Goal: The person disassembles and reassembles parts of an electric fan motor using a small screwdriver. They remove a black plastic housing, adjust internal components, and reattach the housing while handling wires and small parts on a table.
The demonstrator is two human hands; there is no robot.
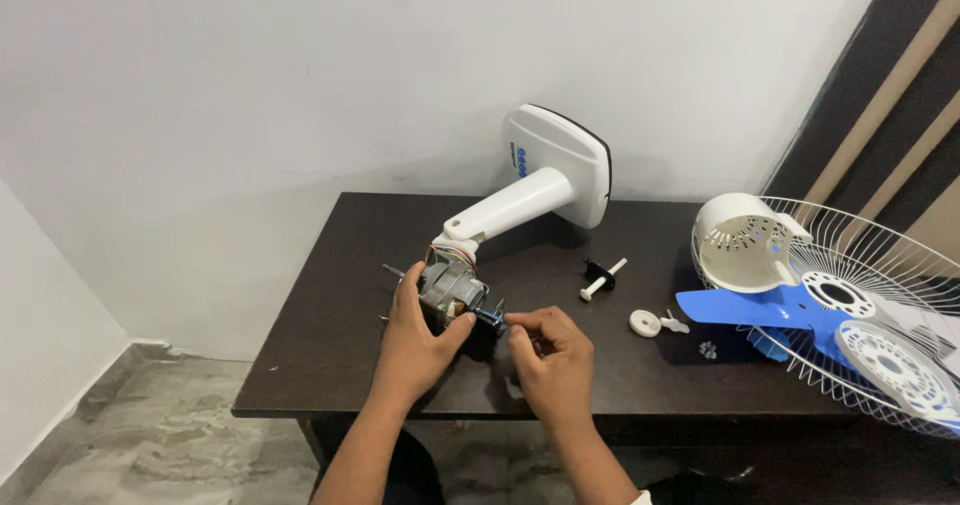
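A bare fan motor (452, 289) with coloured wires sits on the dark table (330, 285), joined to a white fan stand arm and base (545, 180) lying on its side. My left hand (418, 337) grips the motor from the left and below. My right hand (548, 353) pinches a small dark part at the motor's right end, at about (494, 316); what exactly it is stays unclear.
A white knob with a black collar (601, 279), a white round nut (646, 322) and small screws (708, 349) lie right of the motor. At the table's right edge rest a white motor cover (745, 242), blue fan blades (760, 310) and wire grilles (880, 295).
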